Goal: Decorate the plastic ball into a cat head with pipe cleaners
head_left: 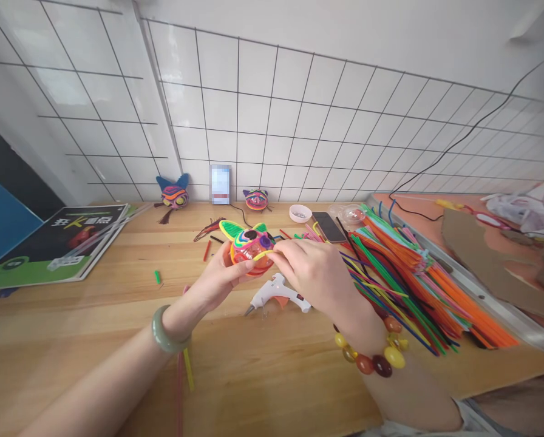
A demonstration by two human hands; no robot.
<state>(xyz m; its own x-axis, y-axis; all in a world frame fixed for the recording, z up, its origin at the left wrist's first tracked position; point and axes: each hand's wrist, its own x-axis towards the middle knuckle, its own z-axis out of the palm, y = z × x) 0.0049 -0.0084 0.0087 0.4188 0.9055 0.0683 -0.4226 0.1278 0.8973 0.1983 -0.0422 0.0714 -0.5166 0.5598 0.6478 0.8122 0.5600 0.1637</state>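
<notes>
My left hand (215, 282) grips a small colourful ball-shaped mask (249, 246) made of pipe cleaners, with green ears on top, holding it above the wooden table (263, 376). My right hand (315, 273) is closed in a pinch on a yellow pipe cleaner strand (263, 255) at the front of the mask. A white hot glue gun (276, 293) lies on the table just below both hands. A green bangle is on my left wrist and a beaded bracelet on my right.
A big pile of coloured pipe cleaners (404, 285) lies to the right, with a phone (329, 226) and a small white dish (300, 213) behind it. Two finished masks (174, 195) (256, 199) stand by the tiled wall. Booklets (57, 246) lie at left.
</notes>
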